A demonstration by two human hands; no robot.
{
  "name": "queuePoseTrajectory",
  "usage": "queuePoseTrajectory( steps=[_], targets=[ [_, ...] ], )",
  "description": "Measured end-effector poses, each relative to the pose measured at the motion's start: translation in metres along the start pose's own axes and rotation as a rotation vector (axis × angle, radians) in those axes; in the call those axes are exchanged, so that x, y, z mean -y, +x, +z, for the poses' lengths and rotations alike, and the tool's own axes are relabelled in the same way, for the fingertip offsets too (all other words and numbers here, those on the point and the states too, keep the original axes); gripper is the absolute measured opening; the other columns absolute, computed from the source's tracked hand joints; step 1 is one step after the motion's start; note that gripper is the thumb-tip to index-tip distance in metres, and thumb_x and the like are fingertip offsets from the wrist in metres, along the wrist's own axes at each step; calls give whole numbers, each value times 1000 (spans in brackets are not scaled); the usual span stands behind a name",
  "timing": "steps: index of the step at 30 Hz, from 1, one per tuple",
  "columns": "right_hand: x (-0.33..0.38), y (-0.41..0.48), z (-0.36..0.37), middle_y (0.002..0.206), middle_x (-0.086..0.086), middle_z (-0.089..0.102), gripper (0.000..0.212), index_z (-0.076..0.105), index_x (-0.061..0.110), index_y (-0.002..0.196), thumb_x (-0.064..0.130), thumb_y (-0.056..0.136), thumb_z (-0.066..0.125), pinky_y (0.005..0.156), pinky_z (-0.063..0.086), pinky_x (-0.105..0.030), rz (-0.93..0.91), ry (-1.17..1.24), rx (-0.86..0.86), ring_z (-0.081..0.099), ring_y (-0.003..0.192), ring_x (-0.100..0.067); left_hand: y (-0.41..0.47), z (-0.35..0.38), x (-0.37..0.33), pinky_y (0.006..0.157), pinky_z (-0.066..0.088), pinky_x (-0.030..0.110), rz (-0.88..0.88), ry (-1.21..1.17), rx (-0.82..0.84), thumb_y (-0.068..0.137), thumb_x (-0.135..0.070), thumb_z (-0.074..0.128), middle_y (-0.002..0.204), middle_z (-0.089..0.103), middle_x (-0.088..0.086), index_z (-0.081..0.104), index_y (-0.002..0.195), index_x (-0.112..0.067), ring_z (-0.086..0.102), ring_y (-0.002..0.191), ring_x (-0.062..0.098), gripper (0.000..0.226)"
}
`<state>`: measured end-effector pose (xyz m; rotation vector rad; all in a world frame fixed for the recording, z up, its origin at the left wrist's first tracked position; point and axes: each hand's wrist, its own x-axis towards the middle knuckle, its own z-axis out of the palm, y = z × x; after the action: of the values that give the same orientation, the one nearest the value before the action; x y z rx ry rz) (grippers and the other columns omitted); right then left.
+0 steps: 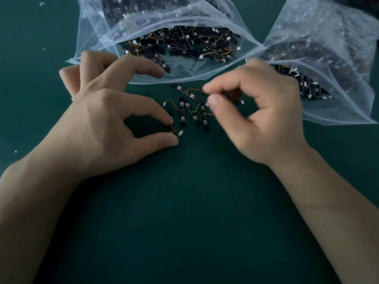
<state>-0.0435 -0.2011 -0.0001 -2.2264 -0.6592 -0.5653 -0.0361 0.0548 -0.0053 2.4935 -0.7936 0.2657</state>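
The left grip [102, 128] pinches a small black strip [171, 128] between thumb and forefinger, down at the green counter [184, 212]. The strip's white plug [180, 133] pokes out beside the thumb. The right grip [262, 111], blurred, pinches a second strip [182, 90] by its wire. Loose strips [193, 116] lie side by side between the grips. Behind, the near bag [98, 37] and the far bag [338, 111], both clear, hold many more.

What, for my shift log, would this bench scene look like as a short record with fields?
left hand: pinches a black strip between thumb and forefinger
right hand: pinches the wire of a second strip
row of strips: three, lying between the hands
clear bag: open, full of like strips
second bag: also holds strips, at the right
surface: green mat
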Motion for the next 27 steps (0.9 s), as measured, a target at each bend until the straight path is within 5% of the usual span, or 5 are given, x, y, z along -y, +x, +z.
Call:
queuePoseTrajectory(
  steps=[4,9,20,27],
  targets=[
    [-9,0,-3,90,20,62,9,75,8,98,3,94,71,78,44,-19,92,-20,-73,60,82,-6,0,0,1,102,22,50,-11,22,-23,82,-71,76,143,55,-16,80,92,-46,37,129,32,27],
    [-7,1,0,89,13,66,8,76,8,97,3,94,70,77,50,-28,79,-6,-61,65,82,-16,0,4,1,96,17,41,0,22,-53,85,-66,77,137,59,-14,81,93,-41,41,127,32,26],
    [-10,2,1,89,22,64,8,75,11,98,6,94,70,78,49,-23,126,8,-88,63,83,-7,1,9,6,95,14,29,-11,38,-112,85,-67,75,130,61,-15,77,108,-36,43,125,27,38],
    [-10,4,1,98,5,67,14,75,14,104,13,89,73,93,47,-39,115,-33,98,61,96,-16,1,11,6,105,34,60,14,20,-57,89,-62,67,139,57,-20,66,133,-35,43,128,26,51]
  ],
)
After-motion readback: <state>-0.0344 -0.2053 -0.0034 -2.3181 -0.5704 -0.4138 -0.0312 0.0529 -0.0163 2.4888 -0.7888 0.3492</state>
